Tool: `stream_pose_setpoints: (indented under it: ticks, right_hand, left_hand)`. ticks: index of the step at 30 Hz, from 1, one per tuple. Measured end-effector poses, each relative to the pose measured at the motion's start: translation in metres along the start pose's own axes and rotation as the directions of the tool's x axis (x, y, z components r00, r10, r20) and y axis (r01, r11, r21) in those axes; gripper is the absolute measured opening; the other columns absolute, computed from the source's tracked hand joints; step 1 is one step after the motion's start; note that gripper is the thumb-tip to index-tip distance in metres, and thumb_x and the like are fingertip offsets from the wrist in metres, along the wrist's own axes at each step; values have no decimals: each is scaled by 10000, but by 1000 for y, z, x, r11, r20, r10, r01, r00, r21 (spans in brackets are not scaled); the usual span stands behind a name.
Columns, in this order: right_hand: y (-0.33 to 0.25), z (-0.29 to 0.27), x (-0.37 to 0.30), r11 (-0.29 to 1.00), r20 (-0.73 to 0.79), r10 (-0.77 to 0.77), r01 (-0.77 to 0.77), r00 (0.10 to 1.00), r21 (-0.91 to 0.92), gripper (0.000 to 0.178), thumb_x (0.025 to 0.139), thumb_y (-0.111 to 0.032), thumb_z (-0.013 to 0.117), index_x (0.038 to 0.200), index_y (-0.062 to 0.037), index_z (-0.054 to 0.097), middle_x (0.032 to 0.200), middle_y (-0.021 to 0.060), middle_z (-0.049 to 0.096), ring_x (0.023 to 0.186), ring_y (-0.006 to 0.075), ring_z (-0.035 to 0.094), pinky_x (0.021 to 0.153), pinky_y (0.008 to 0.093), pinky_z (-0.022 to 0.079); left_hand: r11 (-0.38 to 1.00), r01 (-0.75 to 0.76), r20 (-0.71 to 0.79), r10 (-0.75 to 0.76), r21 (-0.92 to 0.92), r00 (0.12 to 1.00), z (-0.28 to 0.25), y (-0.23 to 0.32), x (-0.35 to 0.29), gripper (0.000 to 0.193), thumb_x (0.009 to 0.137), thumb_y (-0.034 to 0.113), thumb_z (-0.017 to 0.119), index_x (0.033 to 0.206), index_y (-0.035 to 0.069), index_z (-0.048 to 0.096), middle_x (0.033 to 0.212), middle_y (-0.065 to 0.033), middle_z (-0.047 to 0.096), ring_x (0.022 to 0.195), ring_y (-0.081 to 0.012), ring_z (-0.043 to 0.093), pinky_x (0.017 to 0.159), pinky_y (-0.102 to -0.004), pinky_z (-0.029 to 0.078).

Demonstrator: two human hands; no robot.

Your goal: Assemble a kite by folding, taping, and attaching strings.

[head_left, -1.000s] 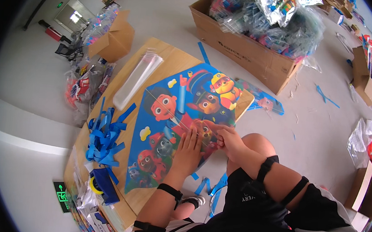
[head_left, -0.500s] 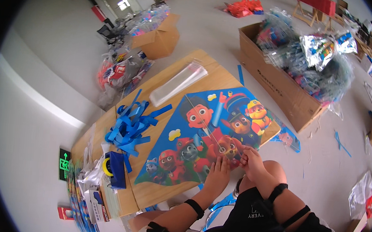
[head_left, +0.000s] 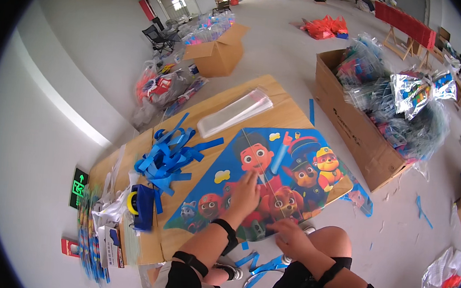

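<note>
A kite printed with cartoon characters lies spread on the wooden table in front of me, with a thin line down its middle and a small ring near its lower edge. My left hand is over the middle of the kite, fingers stretched forward and slightly blurred; it holds nothing I can see. Close to the kite's near edge, my right hand has its fingers loosely bent and apart, with no object visible in them.
Blue strips are heaped left of the kite, behind a tape dispenser. Clear plastic sleeves lie at the table's far side. A large carton of bagged goods stands right, another carton beyond the table. Blue strips litter the floor.
My left hand has moved from the kite's near edge forward and left over its middle. My right hand has come off the edge by the ring and lowered toward me. The view has shifted.
</note>
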State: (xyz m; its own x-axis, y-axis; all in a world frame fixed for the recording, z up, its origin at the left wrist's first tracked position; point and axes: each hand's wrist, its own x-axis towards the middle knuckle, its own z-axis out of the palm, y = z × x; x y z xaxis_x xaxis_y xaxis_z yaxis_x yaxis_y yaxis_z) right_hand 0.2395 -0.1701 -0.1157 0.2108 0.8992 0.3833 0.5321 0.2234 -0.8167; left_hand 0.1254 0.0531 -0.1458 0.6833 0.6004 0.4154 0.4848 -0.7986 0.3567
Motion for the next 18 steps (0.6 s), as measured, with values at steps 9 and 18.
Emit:
stream_pose_setpoints:
  ticks: [9,18]
  right_hand:
    - [31,-7,-4,765,320,443,-539,838,353,172,928,-84,613,1049,-50,729,954,120,700,870,248,684,788,367,541]
    - [32,-4,10,735,394,455,-587,799,341,204,954,-159,589,1038,-36,728,849,115,679,788,224,655,711,359,505]
  left_hand:
    - [937,251,176,-297,243,938,41,-70,108,580,967,232,564,1494,42,414,1502,-169,471,1331,-415,462,1039,-525,437]
    - [832,400,268,-515,384,815,81,-89,159,792,1046,521,321,1596,-27,164,1698,-176,73,1572,-337,56,1243,-539,101]
